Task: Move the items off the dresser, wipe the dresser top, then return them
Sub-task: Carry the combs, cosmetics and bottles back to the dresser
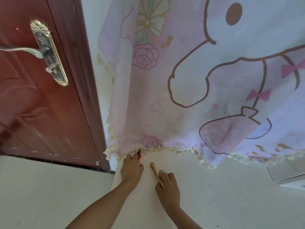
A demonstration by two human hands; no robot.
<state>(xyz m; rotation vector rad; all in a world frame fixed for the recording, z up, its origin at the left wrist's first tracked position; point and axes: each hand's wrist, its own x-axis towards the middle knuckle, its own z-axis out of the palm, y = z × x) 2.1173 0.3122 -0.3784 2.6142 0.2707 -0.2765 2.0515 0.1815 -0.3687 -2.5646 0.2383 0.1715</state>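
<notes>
At the far left a dark red door (41, 96) fills the view, its ornate metal handle (47, 52) cut off at the left edge, so the lever's end is hidden. Just right of the door frame, the left hand (132, 169) rests on the pale dresser top, the counter (231, 195), its fingers (134, 158) curled together around a small dark and pink item (139, 154) that pokes out beyond the fingertips toward the cloth's hem; most of it is hidden in the grip, and it is too small to name. It seems to stand roughly upright, its long axis running away from the person. A pink and lilac cartoon cloth (189, 71) with a fringed cream edge hangs directly beyond the fingertips, covering whatever is behind it; its print shows a rose, bows, hearts and a large outlined figure, cropped at the top and right. No writing can be read anywhere. Right of the left hand, the right hand (167, 187) has its fingers (165, 177) closed on a slim tan stick-like item (156, 171), whose long axis runs from the palm diagonally away and leftward, its free end lying between the two hands. A small grey rounded thing (162, 171) shows just past the right fingertips, mostly hidden. At the far right a pale box (287, 176) is cut off by the frame.
</notes>
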